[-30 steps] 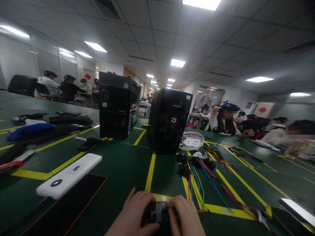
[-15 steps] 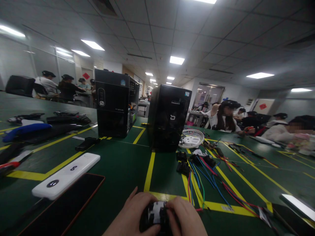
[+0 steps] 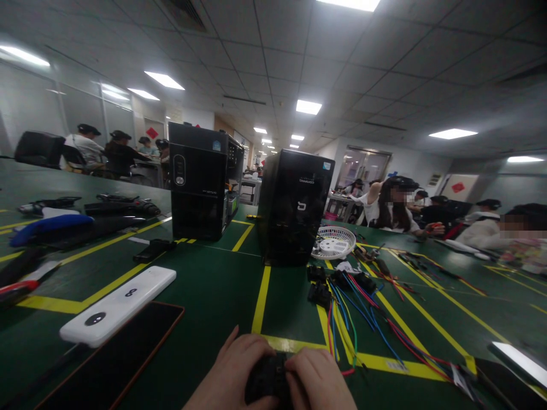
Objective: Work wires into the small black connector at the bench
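"What is the left hand (image 3: 239, 370) doing?"

"It is curling round one side of a small black part (image 3: 268, 380), and its grip is pinching it, with the thumb lying along the near side."

"And the right hand (image 3: 320, 376)?"

"Its fingers are pressing on the other side, so that grip is pinching the same part. Between them, the hands are hiding much of it."

"Where is the part sitting?"

"It is sitting between the two hands, low in the middle of the view, over the green table (image 3: 213, 307). I'm not managing to tell whether it is touching the surface."

"What is lying nearby?"

"To the right, coloured wires (image 3: 371, 319) are trailing across yellow tape, and black blocks (image 3: 319, 295) are lying near their far ends. To the left, a dark phone (image 3: 119, 356) is lying just beside a white device (image 3: 119, 307) marked 8."

"And further back?"

"Two black computer towers (image 3: 297, 210) are standing upright, a round white slatted piece (image 3: 335, 246) is lying beside the right one, and a co-worker (image 3: 394, 219) is sitting beyond it."
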Demonstrator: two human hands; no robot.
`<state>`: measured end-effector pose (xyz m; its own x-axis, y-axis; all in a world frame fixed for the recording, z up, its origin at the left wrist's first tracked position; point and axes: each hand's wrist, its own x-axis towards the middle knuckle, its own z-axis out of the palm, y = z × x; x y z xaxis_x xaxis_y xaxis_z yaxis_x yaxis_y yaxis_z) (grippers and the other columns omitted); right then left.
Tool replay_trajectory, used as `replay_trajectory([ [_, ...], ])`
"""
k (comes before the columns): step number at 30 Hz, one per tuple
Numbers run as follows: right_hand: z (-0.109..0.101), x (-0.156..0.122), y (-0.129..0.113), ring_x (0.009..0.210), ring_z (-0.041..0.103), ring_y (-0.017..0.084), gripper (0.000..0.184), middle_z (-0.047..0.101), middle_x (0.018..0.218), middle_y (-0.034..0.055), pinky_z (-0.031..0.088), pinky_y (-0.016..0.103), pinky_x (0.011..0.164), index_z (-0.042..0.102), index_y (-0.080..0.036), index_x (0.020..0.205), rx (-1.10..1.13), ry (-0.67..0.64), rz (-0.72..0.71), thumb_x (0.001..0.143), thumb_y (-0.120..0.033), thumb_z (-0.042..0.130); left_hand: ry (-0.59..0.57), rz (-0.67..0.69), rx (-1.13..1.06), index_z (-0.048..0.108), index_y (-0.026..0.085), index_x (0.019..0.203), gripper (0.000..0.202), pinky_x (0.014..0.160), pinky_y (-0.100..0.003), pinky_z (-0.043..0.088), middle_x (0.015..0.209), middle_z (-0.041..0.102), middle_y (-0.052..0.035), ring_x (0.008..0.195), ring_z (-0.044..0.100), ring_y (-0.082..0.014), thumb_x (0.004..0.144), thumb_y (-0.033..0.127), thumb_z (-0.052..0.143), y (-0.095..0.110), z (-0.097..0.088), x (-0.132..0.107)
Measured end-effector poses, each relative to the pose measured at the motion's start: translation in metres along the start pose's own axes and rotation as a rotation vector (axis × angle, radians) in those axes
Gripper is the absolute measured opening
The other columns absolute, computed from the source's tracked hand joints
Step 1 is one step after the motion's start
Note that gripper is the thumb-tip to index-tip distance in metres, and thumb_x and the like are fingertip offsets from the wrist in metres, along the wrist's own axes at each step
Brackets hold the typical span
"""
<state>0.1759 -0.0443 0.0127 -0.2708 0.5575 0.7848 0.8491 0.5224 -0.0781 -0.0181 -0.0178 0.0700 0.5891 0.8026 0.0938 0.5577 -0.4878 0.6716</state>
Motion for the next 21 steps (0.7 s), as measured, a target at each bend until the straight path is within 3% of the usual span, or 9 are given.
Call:
replay_trajectory([
  [8, -0.013, 0.013, -0.007, 0.055, 0.053, 0.013, 0.028, 0.057, 0.062, -0.0049, 0.039, 0.026, 0.055, 0.046, -0.025, 0.077, -0.009, 0.036, -0.066, 0.099, -0.017, 0.029, -0.097, -0.029, -0.018, 0.069, 0.028, 0.106, 0.043, 0.115, -0.062, 0.011, 0.12, 0.068, -0.0042, 0.118, 0.057, -0.0329, 0.065, 0.022, 0.077, 0.003, -0.008, 0.003],
  [13, -0.025, 0.025, -0.011, 0.054, 0.057, 0.01, 0.02, 0.058, 0.062, -0.0068, 0.041, 0.023, 0.056, 0.046, -0.025, 0.077, -0.03, -0.008, -0.117, 0.089, -0.009, 0.039, -0.083, -0.013, -0.017, 0.069, 0.027, 0.105, 0.04, 0.114, -0.062, 0.013, 0.118, 0.069, -0.0037, 0.117, 0.058, -0.0314, 0.066, 0.02, 0.073, 0.005, -0.01, 0.002],
  [21, -0.024, 0.024, -0.008, 0.055, 0.057, 0.01, 0.018, 0.057, 0.063, -0.0071, 0.043, 0.022, 0.056, 0.043, -0.025, 0.079, -0.026, -0.024, -0.108, 0.086, -0.009, 0.041, -0.084, -0.028, -0.015, 0.069, 0.024, 0.106, 0.041, 0.115, -0.061, 0.012, 0.118, 0.069, -0.0046, 0.117, 0.058, -0.0322, 0.065, 0.019, 0.074, 0.008, -0.011, 0.002],
])
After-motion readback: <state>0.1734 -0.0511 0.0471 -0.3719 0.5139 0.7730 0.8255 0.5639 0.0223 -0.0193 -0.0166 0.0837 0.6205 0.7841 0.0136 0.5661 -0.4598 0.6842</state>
